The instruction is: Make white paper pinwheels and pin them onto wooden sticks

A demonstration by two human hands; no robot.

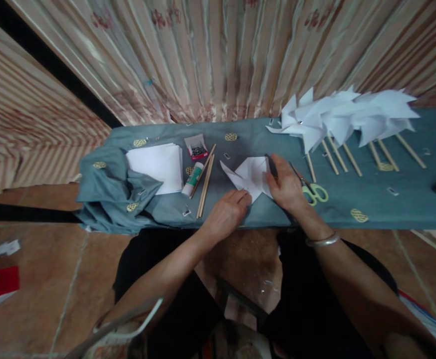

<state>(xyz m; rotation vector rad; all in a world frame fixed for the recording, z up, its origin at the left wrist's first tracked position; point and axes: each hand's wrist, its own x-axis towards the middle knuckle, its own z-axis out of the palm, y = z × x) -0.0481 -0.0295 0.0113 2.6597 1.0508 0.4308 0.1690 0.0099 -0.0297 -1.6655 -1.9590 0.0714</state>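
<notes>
A white paper pinwheel without a stick lies on the cloth in front of me, some corners folded inward and one pointed flap sticking out to the left. My left hand presses its curled fingers on the near-left corner of the paper. At the right edge, my right hand grips the paper between thumb and fingers; its fingertips are partly hidden. Scissors with green handles lie just beyond the right hand. Several wooden sticks and a glue stick are left of the paper.
A narrow table with a grey-green cloth runs across. Finished pinwheels on sticks lie at the back right. A stack of white paper and a small box of metal pins are at left. A pleated curtain hangs behind.
</notes>
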